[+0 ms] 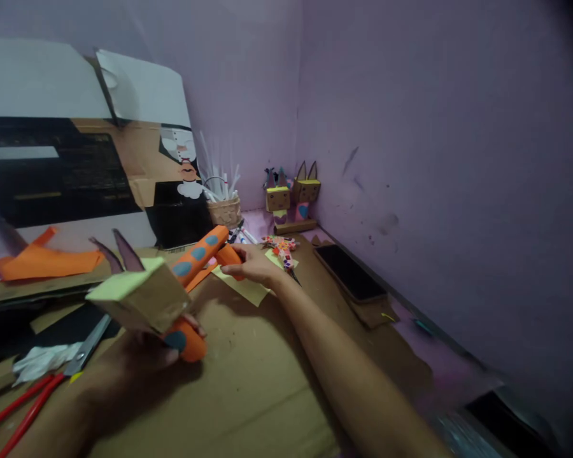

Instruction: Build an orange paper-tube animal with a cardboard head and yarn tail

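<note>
My left hand (157,346) is closed around the lower part of a box-headed cardboard figure. Its head (148,296) has a pale yellow-green top and two dark pointed ears, and it tilts over an orange body (190,342) with a blue spot. Farther forward, the fingers of my right hand (249,264) are wrapped round a short orange piece (229,257). Beside that piece, a long orange tube (200,256) with blue spots slants from behind the head. Pale yellow paper (243,287) lies below my right hand.
Red-handled scissors (83,350) lie at left near crumpled white material (48,361). Orange paper (52,262) is behind them. Two box-headed figures (279,200) stand in the back corner, beside a basket (225,212) of sticks. A phone (349,272) lies at right by the wall.
</note>
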Demonstrator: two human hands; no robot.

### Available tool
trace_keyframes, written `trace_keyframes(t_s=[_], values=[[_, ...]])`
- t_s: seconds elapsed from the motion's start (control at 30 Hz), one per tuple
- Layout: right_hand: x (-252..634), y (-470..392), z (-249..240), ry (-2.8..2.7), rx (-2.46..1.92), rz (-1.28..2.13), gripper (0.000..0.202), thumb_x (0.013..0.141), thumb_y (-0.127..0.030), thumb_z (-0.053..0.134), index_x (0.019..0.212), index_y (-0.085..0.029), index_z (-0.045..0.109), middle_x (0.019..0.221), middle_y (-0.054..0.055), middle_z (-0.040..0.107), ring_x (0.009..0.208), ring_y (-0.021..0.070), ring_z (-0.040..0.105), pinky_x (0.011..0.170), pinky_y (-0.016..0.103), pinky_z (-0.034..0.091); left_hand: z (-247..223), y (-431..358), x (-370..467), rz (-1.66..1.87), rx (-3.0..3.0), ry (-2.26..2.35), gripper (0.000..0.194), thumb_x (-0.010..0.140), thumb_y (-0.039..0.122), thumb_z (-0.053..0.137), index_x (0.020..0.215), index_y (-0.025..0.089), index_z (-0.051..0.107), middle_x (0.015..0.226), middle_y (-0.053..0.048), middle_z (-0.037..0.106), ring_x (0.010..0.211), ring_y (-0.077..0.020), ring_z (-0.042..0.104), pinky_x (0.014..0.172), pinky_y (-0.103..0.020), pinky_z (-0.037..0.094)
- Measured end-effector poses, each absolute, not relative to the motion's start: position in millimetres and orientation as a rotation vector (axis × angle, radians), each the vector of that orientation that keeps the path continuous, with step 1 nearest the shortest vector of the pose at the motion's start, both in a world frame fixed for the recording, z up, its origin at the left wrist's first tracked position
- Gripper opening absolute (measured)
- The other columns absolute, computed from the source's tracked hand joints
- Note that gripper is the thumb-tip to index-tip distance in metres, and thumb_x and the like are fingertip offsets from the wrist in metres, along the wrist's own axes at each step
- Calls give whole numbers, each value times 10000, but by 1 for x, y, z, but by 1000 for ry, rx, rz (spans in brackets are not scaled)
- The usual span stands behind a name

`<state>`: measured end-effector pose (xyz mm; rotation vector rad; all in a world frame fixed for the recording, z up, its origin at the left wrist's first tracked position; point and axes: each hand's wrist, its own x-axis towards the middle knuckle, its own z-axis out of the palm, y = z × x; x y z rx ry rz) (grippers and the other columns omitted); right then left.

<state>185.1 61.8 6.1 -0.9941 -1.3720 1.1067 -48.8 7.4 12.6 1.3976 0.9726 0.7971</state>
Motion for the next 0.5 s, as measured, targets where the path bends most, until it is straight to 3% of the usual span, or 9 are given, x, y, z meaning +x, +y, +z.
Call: trace_keyframes(t_s=[0.1, 0.23, 0.37, 0.5], values=[[190, 58, 8, -1289, -1001, 1113, 268, 582, -227, 669, 821, -178, 558, 692, -35, 531, 553, 100, 471, 496, 220, 385, 21, 18, -54, 845, 1204, 950, 375, 521, 293, 770, 877, 210, 684, 896, -80, 689, 748, -241, 635, 625, -316, 529], [181, 54, 3, -1225, -1037, 1096, 331, 560, -249, 674, 846, -187, 520, 785, 1, 559, 610, 117, 498, 546, 245, 405, 22, 26, -53, 940, 1166, 1074, 421, 554, 318, 767, 943, 203, 652, 887, -58, 699, 729, -204, 640, 637, -294, 516], [172, 49, -4, -1248, -1107, 1044, 267, 565, -295, 690, 745, -183, 526, 685, -23, 523, 601, 124, 471, 580, 262, 390, 14, 27, -51, 940, 1380, 1255, 434, 549, 320, 756, 933, 159, 636, 891, -72, 702, 816, -247, 638, 698, -317, 499], [164, 46, -11, -1286, -1160, 956, 224, 582, -289, 687, 684, -185, 517, 637, -37, 506, 594, 126, 456, 575, 257, 372, 12, 30, -54, 959, 1465, 1302, 362, 554, 326, 710, 844, 126, 627, 858, -95, 695, 783, -264, 630, 665, -336, 481]])
